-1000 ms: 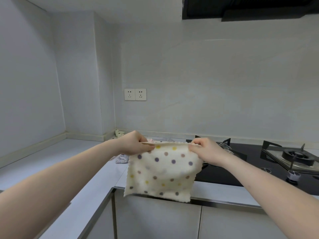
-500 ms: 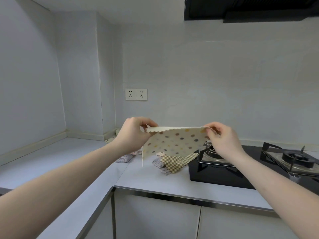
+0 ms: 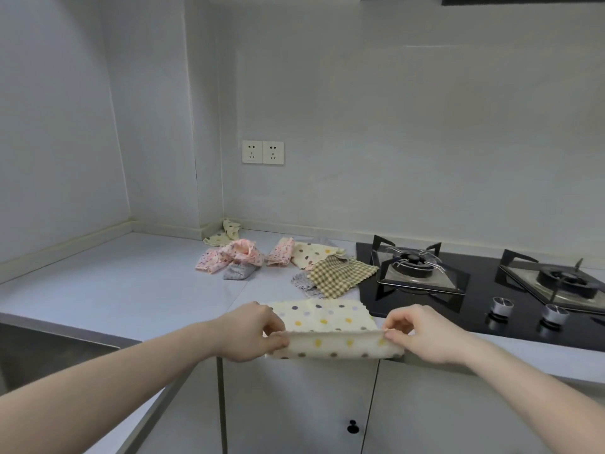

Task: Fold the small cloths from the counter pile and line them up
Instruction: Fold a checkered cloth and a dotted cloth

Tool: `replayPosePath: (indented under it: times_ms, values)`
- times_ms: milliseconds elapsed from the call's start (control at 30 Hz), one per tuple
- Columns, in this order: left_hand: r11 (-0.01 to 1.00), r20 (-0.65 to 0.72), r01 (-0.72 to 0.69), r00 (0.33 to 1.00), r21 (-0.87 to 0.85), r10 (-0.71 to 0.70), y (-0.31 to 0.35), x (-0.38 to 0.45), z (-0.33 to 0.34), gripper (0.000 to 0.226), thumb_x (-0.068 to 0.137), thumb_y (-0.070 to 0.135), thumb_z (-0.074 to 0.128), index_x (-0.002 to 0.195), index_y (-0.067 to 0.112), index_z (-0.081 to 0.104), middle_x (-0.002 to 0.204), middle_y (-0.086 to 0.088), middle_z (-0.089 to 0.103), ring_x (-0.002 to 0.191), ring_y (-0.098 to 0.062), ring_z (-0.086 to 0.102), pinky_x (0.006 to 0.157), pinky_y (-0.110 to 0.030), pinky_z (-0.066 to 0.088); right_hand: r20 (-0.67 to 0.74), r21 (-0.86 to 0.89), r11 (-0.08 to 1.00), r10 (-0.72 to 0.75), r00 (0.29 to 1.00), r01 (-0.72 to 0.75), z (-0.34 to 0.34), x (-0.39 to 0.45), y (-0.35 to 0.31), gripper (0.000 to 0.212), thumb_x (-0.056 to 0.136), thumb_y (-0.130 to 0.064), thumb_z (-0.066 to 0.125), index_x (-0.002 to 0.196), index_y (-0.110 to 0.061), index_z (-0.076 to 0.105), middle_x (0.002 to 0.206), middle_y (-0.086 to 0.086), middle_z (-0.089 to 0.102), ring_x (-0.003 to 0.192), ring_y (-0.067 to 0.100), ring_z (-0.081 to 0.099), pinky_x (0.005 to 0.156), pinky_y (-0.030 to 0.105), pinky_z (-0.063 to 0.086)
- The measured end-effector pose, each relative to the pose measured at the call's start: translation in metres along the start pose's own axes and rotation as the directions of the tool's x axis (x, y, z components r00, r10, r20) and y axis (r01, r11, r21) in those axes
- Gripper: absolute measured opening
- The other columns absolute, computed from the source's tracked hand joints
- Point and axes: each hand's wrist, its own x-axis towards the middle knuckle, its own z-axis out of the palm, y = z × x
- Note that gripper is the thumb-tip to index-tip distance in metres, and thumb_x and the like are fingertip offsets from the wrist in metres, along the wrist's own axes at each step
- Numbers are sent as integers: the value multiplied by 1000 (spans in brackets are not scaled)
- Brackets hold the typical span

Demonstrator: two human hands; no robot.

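- The pale grey stone table (image 3: 137, 290) carries the cream polka-dot fabric cloth (image 3: 324, 317) at its front edge, partly overhanging; let go now and I'd say it slides to the floor.
- The loose pile of small patterned cloths (image 3: 281, 260) waits toward the back corner, beside the black glass gas hob (image 3: 474, 290).
- Left hand (image 3: 252, 332) and right hand (image 3: 422, 332) each pinch a near corner; uneven pull could skew the fold.
- No containers showing.
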Motion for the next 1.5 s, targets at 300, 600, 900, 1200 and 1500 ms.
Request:
replayPosePath:
  times_ms: [300,600,900,1200,1500]
  values:
    - [954,-159,255,947,-156,-279,-21,30,2,32,96,37,59,74,13,61,63,7,63,65,-11,59,59,-27,42,-225,211,977,85,971,-36,12,53,-4,11,94,-24,68,93,-34,73,91,-14,72,83,6,68,69,18,48]
    - [880,-193,440,861,-178,-470,-44,59,22,24,89,37,57,88,14,66,91,-1,70,88,-22,64,75,-35,54,-302,232,961,220,928,-152,49,106,-7,12,92,-27,69,96,-38,66,97,-11,69,87,13,65,81,36,56]
    - [859,-320,396,809,-324,-494,-62,68,45,7,85,29,62,80,28,58,94,10,57,82,-6,55,66,-23,38,-405,144,974,218,888,-174,77,117,0,20,95,-29,64,114,-32,66,105,-13,69,89,11,59,72,26,41]
    - [852,-407,342,767,-396,-496,-74,67,56,13,98,29,56,86,24,55,69,1,62,69,-11,56,63,-30,42,-508,435,899,281,814,-38,81,122,10,15,91,-19,74,87,-33,75,77,-13,71,67,5,67,63,31,59]
    - [849,-487,336,707,-407,-513,-72,73,59,11,94,29,64,85,23,60,76,9,58,68,-2,53,55,-19,32,-536,285,958,197,821,-44,85,126,12,12,93,-25,70,101,-34,70,88,-20,70,91,12,66,81,39,57]
